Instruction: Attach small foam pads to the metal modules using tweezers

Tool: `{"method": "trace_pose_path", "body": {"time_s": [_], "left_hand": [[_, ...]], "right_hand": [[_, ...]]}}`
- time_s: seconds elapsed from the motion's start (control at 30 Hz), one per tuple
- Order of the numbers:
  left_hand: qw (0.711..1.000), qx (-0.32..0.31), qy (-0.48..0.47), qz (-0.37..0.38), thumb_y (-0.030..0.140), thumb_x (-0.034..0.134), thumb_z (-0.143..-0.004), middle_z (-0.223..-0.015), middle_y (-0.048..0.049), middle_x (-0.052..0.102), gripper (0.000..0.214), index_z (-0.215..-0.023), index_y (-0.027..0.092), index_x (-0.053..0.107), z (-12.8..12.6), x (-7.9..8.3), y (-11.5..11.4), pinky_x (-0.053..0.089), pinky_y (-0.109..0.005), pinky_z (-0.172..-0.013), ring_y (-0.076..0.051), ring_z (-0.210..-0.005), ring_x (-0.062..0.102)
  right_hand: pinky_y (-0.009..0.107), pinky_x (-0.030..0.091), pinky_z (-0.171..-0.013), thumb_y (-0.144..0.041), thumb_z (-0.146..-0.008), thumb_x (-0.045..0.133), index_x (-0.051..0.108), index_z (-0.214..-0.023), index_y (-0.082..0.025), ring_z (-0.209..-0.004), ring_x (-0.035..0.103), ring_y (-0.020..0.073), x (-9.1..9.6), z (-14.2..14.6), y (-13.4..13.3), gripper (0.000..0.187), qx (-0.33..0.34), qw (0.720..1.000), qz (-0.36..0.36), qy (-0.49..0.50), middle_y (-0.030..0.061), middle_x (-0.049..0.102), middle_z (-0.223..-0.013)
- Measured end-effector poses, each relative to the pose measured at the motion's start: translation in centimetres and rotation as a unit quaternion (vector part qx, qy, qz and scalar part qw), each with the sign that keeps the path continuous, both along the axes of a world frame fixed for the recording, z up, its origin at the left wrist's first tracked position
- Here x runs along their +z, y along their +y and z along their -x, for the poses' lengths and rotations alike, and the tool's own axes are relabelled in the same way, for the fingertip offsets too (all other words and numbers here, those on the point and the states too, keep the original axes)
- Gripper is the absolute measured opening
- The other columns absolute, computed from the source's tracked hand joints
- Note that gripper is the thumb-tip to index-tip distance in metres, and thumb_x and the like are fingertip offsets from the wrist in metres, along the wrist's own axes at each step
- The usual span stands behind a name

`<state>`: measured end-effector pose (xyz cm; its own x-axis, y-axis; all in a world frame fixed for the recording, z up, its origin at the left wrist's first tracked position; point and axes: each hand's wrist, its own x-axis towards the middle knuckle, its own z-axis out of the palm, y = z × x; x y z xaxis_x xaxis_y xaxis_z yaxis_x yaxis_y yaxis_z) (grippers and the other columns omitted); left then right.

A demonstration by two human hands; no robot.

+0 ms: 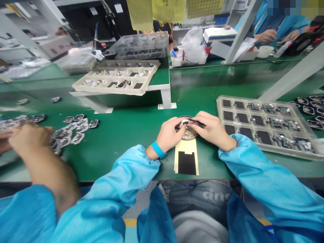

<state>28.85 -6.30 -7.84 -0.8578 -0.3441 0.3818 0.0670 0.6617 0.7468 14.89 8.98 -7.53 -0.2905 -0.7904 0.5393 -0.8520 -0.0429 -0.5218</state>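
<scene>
Your L hand [167, 136] & R hand [212, 131] are close tog. in front of you, backs up, fingers [201, 117] pinched; both forearms [126, 175] angled inward.

Bright, even light, with smearing toward the edges.
We see pale glare on the table [121, 158] beyond the dish [189, 134], soft shade beneath the stand [165, 96] behind the dish's left, and blur across a co-worker's arm [52, 165] far left of it; right of it, a strut [293, 79] looks stretched, and pixel blocks [295, 7] cover a patch further back.
</scene>
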Motion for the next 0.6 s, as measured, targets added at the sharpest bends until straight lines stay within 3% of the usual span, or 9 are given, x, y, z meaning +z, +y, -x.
{"method": "trace_pose_path", "body": {"time_s": [0.1,0.23,0.33,0.43,0.5,0.6], "left_hand": [[0.998,0.012,-0.003,-0.066,0.021,0.062,-0.093,-0.102,-0.0042,0.075,0.027,-0.115,0.021,0.077,0.4,-0.3,-0.4,0.050,-0.028,-0.080,-0.016,-0.084,0.065],[0.982,0.023,-0.012,-0.188,0.025,0.066,-0.089,-0.103,-0.0073,0.077,0.025,-0.109,0.015,0.077,1.0,-0.4,-1.0,0.053,-0.029,-0.081,-0.017,-0.084,0.067],[0.970,0.004,-0.013,-0.241,0.026,0.067,-0.088,-0.103,-0.0091,0.076,0.026,-0.109,0.013,0.075,1.0,-0.3,-0.9,0.054,-0.029,-0.083,-0.018,-0.087,0.068],[0.975,-0.005,-0.011,-0.222,0.026,0.068,-0.087,-0.097,-0.0078,0.075,0.028,-0.112,0.013,0.073,0.8,-0.2,-0.4,0.053,-0.025,-0.074,-0.015,-0.080,0.066],[0.985,-0.009,-0.025,-0.172,0.026,0.067,-0.088,-0.097,-0.0068,0.075,0.029,-0.114,0.015,0.073,0.6,0.0,0.1,0.052,-0.024,-0.071,-0.014,-0.076,0.064],[0.995,-0.019,-0.052,-0.085,0.027,0.062,-0.090,-0.109,-0.0068,0.075,0.030,-0.117,0.018,0.073,0.3,0.5,-0.1,0.053,-0.027,-0.082,-0.016,-0.086,0.067]], "right_hand": [[0.029,0.047,-0.074,-0.037,-0.098,0.062,0.069,-0.105,-0.019,-0.083,0.059,0.0154,0.2,0.3,0.1,0.020,0.009,0.999,-0.021,-0.035,0.0051,0.064,-0.092],[0.030,0.044,-0.073,-0.039,-0.102,0.055,0.071,-0.098,-0.019,-0.081,0.059,0.0159,0.4,1.2,0.3,0.026,-0.058,0.994,-0.091,-0.017,0.0056,0.064,-0.090],[0.032,0.047,-0.080,-0.040,-0.102,0.055,0.072,-0.108,-0.020,-0.089,0.063,0.0177,0.4,1.5,0.3,0.027,-0.084,0.991,-0.105,-0.016,0.0061,0.068,-0.098],[0.032,0.050,-0.087,-0.046,-0.094,0.067,0.069,-0.120,-0.021,-0.097,0.064,0.0183,0.4,0.9,0.0,0.036,-0.069,0.996,-0.031,-0.053,0.0060,0.069,-0.106],[0.031,0.051,-0.087,-0.046,-0.091,0.071,0.070,-0.118,-0.020,-0.098,0.065,0.0176,0.3,0.4,-0.3,0.037,-0.046,0.997,-0.003,-0.063,0.0058,0.069,-0.107],[0.029,0.050,-0.085,-0.041,-0.097,0.063,0.072,-0.105,-0.019,-0.094,0.064,0.0156,0.3,0.1,-0.6,0.024,-0.025,0.997,0.000,-0.078,0.0056,0.069,-0.102]]}}
